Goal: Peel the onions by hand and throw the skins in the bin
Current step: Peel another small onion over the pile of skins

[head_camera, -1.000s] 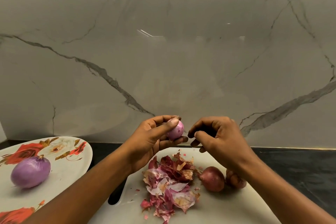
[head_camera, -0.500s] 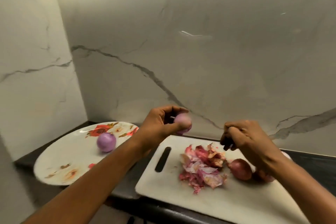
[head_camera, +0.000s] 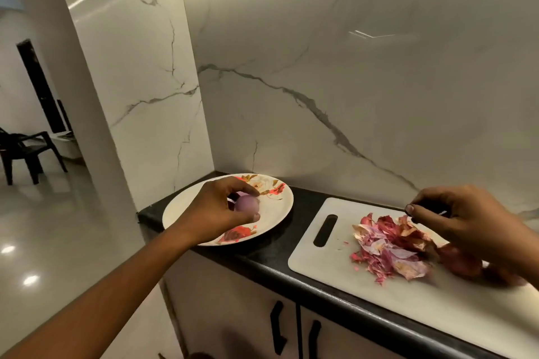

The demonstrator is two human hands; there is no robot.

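Fingers of my left hand curl round the peeled onion, held over the plate; setting it down means going straight down. Right hand pinches a dark object above the skins on the board, unpeeled onion beneath.

Left grip: has swung from in front of the wall above the board out to the left, and now hangs low over the plate.
Peeled onion: carried along in the fingers, now just above the plate's floral face.
Right grip: was close beside the left; now well apart from it, lower, over the far edge of the skins, curled round a dark object.
View: turned left, so a chair and cabinet doors have come into sight.
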